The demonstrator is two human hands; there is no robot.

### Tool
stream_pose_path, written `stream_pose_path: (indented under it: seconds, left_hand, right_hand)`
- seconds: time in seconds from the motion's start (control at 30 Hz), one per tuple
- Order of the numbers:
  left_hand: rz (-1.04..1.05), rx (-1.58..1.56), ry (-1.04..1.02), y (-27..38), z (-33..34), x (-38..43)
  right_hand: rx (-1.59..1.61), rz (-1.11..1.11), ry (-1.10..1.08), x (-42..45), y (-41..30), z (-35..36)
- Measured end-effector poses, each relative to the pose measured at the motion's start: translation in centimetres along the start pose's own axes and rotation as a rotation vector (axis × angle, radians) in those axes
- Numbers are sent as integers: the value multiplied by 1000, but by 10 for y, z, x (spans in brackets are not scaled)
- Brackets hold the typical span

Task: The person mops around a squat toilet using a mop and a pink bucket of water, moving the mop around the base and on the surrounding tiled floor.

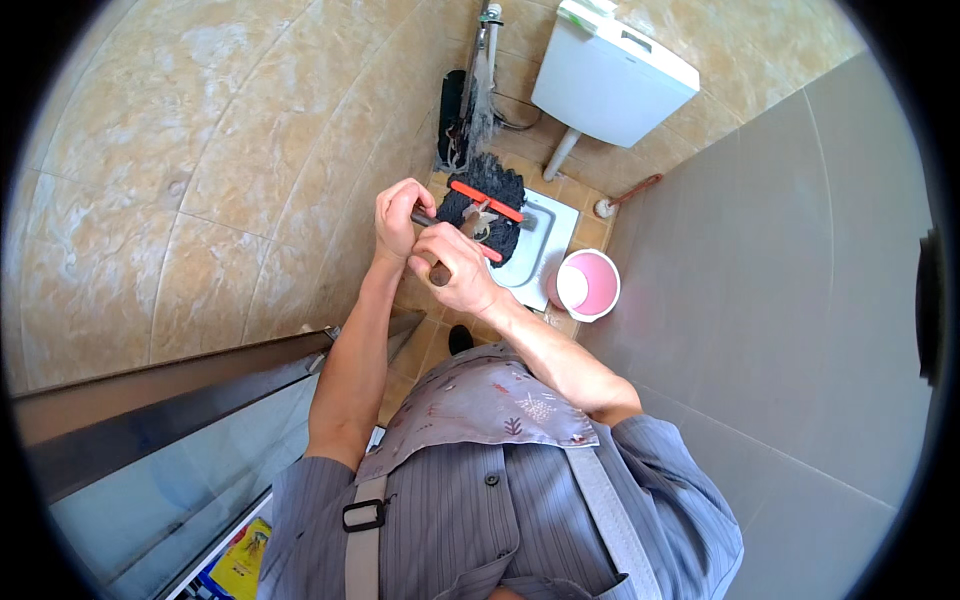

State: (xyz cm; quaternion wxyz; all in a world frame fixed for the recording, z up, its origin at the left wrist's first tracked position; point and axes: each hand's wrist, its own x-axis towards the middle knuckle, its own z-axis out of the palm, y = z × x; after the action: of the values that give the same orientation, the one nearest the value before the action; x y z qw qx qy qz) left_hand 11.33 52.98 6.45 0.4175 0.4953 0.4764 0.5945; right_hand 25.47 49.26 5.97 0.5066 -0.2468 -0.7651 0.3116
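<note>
My right hand (459, 266) is closed round a brown wooden mop handle (440, 274), whose end shows by the thumb. Just left of it, my left hand (400, 219) grips a dark stick (424, 218). Whether the two sticks are separate handles is hidden by my hands. Below them lies a black string mop head (491, 171) with a red clamp bar (486, 201). A second red bar (490, 253) shows beyond my right hand, over more black strands. Water (481, 112) streams down onto the far strands, which partly cover the white squat toilet pan (544, 259).
A pink bucket (600, 281) stands right of the pan. A brush (622, 199) leans on the grey wall (750, 247). The white cistern (615, 79) hangs at the back, near a pipe (491, 45). The tiled wall (217, 180) is close on the left, beside a door edge (187, 367).
</note>
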Motion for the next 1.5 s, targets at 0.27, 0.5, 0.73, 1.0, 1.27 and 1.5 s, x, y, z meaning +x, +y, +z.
stream_pose_path:
  seconds: [0.27, 0.5, 0.73, 1.0, 1.27, 1.5]
  left_hand:
    - [-36, -3, -60, -2, 7, -7]
    - [-102, -131, -110, -8, 19, -1]
    - [-146, -121, -122, 7, 55, 16]
    - [-249, -630, 184, -6, 97, 20]
    - [-419, -283, 380, -60, 68, 13]
    - [-340, 161, 228, -102, 53, 30]
  right_hand:
    - [-24, 105, 48, 2, 0, -13]
    - [3, -7, 18, 20, 9, -37]
    - [64, 40, -47, 39, 36, -66]
    - [285, 186, -429, 74, 76, -101]
    - [277, 258, -694, 134, 99, -100]
    - [281, 370, -715, 153, 96, -71]
